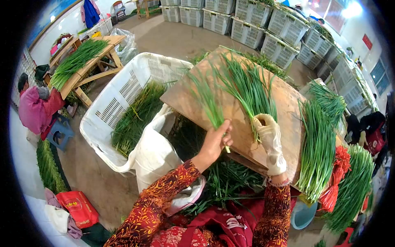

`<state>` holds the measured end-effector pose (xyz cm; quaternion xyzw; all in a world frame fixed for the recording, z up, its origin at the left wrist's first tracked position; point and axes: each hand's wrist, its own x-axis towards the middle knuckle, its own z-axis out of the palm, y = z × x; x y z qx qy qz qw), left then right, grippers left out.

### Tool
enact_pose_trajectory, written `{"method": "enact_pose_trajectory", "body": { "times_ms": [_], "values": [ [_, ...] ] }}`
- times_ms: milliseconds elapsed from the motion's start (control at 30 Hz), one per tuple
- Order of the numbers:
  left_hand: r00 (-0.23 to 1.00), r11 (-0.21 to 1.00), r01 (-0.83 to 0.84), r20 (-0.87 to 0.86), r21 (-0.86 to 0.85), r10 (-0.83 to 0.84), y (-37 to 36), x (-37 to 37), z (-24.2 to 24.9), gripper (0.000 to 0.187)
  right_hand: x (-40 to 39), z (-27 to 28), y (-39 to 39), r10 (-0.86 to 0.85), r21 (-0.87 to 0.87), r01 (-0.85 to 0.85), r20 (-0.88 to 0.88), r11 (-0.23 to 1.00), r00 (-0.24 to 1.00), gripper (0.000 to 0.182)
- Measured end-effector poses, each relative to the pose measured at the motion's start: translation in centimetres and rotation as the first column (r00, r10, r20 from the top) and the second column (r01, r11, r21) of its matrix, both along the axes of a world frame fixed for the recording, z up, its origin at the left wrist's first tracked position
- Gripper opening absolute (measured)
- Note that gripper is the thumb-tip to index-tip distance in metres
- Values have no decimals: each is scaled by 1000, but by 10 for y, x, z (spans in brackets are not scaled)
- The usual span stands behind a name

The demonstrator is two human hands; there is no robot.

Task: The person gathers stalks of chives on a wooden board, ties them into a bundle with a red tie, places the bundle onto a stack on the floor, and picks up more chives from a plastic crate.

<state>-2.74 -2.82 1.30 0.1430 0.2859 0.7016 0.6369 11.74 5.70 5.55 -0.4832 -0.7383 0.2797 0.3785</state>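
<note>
A small bunch of green leafy stalks (209,105) is held in my bare left hand (214,142) near its lower end, over the board's front edge; its tips are blurred. My right hand (269,142), in a pale glove, has its fingers curled at the base of a larger spread bunch (249,86), which lies on the wooden board (284,107). To the right on the board lies a thick pile of long green stalks (317,148). Red ties (337,177) hang beside that pile.
A white basket (119,99) with loose greens stands left of the board, a white cloth (154,154) over its near side. A co-worker (39,105) sits far left by a wooden bench (86,66). Stacked crates (247,33) line the back. A blue basin (303,215) is low right.
</note>
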Motion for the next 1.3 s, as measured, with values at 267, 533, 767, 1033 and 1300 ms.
{"method": "enact_pose_trajectory", "body": {
  "times_ms": [267, 533, 767, 1033, 1300],
  "values": [
    [993, 994, 109, -51, -15, -110, 6, 20, -1, 22, 1, 6, -56, 203, -133, -202, -4, 970, 979, 13],
    [974, 985, -128, -172, 112, 146, 9, -37, 25, 23, 17, -19, -100, 865, -546, -674, 259, 498, 430, 30],
    [988, 992, -112, -105, 54, 118, 1, -39, 5, 20, 33, -8, -41, 72, 125, -132, 398, 983, 914, 22],
    [976, 1000, 13, -218, -14, -16, -2, -20, -1, 18, 28, -1, 3, -8, -249, 63, 219, 966, 976, 25],
    [986, 999, 7, -166, 33, -1, 8, -5, 2, 18, 42, 4, -9, 33, -423, -354, -603, 834, 797, 22]
  ]
}}
